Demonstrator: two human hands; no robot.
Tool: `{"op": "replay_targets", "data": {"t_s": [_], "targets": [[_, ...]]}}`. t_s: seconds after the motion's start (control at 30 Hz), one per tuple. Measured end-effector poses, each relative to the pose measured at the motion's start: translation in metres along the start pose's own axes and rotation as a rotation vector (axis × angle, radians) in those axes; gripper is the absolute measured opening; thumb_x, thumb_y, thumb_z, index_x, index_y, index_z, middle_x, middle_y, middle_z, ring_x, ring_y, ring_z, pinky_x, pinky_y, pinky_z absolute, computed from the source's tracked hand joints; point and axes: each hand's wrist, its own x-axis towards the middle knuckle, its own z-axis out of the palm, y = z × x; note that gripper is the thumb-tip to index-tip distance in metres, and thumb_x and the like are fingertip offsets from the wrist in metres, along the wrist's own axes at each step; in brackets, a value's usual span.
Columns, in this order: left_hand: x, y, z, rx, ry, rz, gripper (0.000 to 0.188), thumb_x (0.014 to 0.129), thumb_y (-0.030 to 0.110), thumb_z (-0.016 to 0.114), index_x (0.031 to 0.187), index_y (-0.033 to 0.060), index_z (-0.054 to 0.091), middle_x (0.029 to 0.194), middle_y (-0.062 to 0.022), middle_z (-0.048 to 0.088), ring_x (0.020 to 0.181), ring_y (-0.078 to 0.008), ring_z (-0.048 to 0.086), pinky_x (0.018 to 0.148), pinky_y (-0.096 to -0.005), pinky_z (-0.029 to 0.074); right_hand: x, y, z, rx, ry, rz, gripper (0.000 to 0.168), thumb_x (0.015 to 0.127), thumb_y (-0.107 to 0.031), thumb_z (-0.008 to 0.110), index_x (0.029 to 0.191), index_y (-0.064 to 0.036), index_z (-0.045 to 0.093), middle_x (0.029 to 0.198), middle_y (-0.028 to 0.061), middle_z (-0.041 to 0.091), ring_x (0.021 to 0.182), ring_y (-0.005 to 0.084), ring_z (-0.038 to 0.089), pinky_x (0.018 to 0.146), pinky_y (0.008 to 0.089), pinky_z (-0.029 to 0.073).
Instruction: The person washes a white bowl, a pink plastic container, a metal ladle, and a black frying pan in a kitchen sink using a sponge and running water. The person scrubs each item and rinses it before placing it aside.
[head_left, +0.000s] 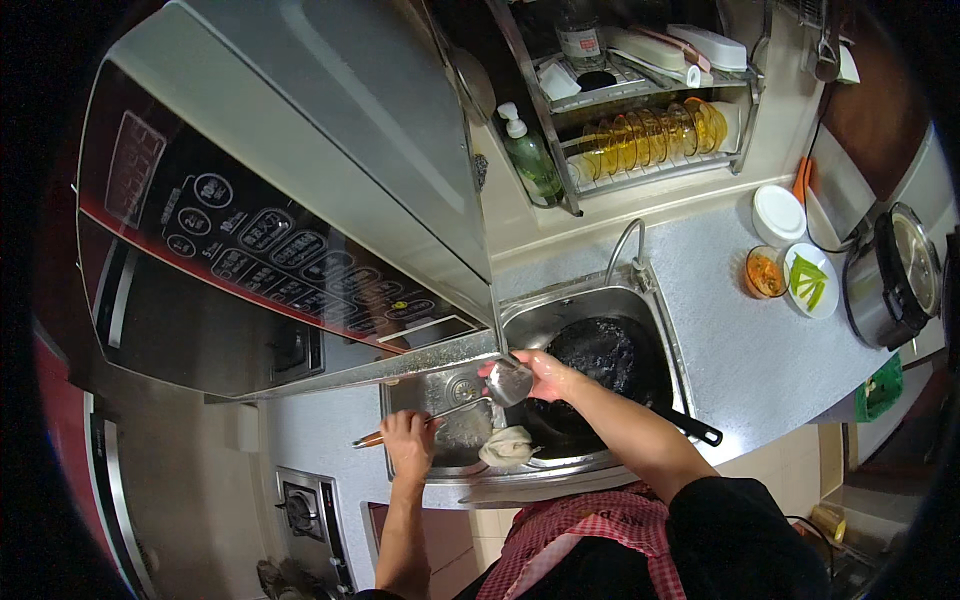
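Observation:
My left hand (409, 444) is closed around the wooden-ended handle of a metal ladle (510, 381), over the left basin of a steel double sink (459, 472). My right hand (546, 375) is at the bowl of the ladle, its fingers partly hidden behind the metal, so whether it grips the bowl is unclear. Below the bowl, a pale bunched cloth (508, 447) lies on the divider between the basins. A dark wok (645, 375) with water in it fills the right basin, its black handle (694, 426) sticking out over the sink's right edge, under my right forearm.
An appliance with a touch panel (285, 247) overhangs the sink at left. A curved faucet (628, 247) rises behind. Bowls of orange food (765, 273) and green vegetable strips (808, 289) stand right, beside a cooker (885, 285). A dish rack (652, 169) and soap bottle (534, 169) are behind.

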Motion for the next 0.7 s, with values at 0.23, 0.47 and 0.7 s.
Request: {"op": "replay_targets", "data": {"t_s": [0.23, 0.47, 0.7], "targets": [[0.066, 0.085, 0.066, -0.516, -0.704, -0.130, 0.024, 0.085, 0.027, 0.056, 0.089, 0.0034, 0.059, 0.084, -0.0220, 0.064, 0.082, -0.0413, 0.062, 0.074, -0.0493, 0.048, -0.087, -0.038, -0.017, 0.022, 0.085, -0.015, 0.059, 0.075, -0.020, 0.049, 0.131, -0.003, 0.044, 0.130, 0.0232, 0.050, 0.114, 0.0385, 0.053, 0.098, 0.0590, 0.040], [0.109, 0.129, 0.125, -0.582, -0.808, 0.015, 0.033, 0.081, 0.030, 0.056, 0.088, 0.0002, 0.068, 0.086, -0.0233, 0.066, 0.083, -0.0412, 0.063, 0.078, -0.0460, 0.050, -0.111, -0.055, -0.011, -0.439, 0.372, -0.008, 0.059, 0.076, -0.022, 0.046, 0.134, -0.010, 0.043, 0.118, 0.0109, 0.057, 0.111, 0.0265, 0.055, 0.090, 0.0485, 0.047], [0.116, 0.115, 0.074, -0.441, -0.929, -0.006, 0.029, 0.079, 0.026, 0.056, 0.087, 0.0012, 0.069, 0.091, -0.0236, 0.066, 0.089, -0.0404, 0.063, 0.083, -0.0473, 0.049, -0.076, -0.033, 0.008, -0.504, 0.306, 0.058, 0.047, 0.084, -0.023, 0.038, 0.128, -0.009, 0.046, 0.101, 0.0122, 0.063, 0.087, 0.0277, 0.065, 0.076, 0.0446, 0.053]]}}
